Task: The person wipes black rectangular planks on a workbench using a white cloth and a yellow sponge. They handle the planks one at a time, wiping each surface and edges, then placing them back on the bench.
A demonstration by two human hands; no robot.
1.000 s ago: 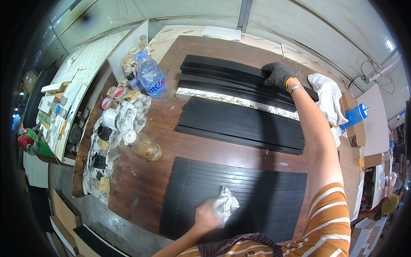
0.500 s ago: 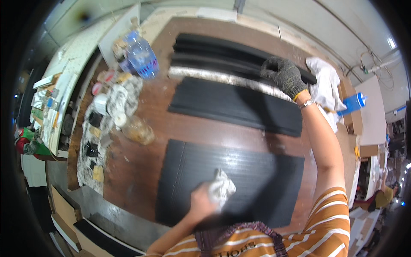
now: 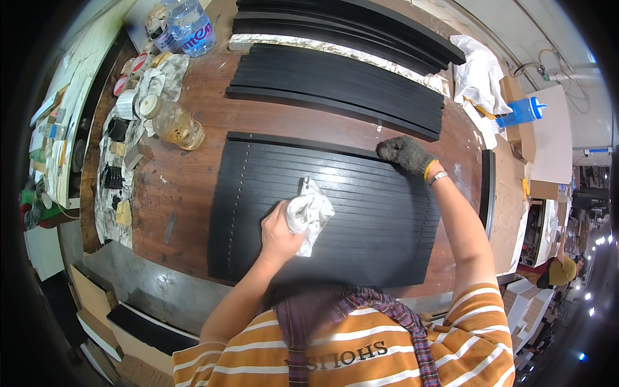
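Note:
A wide black ribbed panel (image 3: pixel 361 200) lies flat on the brown table in front of me, with a row of small holes or dots near each side end. My bare left hand (image 3: pixel 282 230) is closed on a crumpled white cloth (image 3: pixel 311 209) over the panel's left-middle part. On my right hand (image 3: pixel 407 157) is a dark grey knit glove with a yellow cuff. Its fingers are curled at the panel's far edge, towards the right; the fingertips are partly hidden. Beyond lies a second black ribbed panel (image 3: pixel 342 87).
Long black profiles (image 3: pixel 348 32) lie at the back. A clear plastic bottle (image 3: pixel 191 29), a jar with brownish contents (image 3: pixel 177 126) and stained rags (image 3: pixel 151 87) stand or lie left. At right are a white bag (image 3: pixel 480 74), a blue bottle (image 3: pixel 521 111) and a narrow black strip (image 3: pixel 488 193).
My right hand has come from the back profiles down to the near panel's far edge. The left hand still holds the cloth on the panel. The whole view has shifted, with things higher in the picture.

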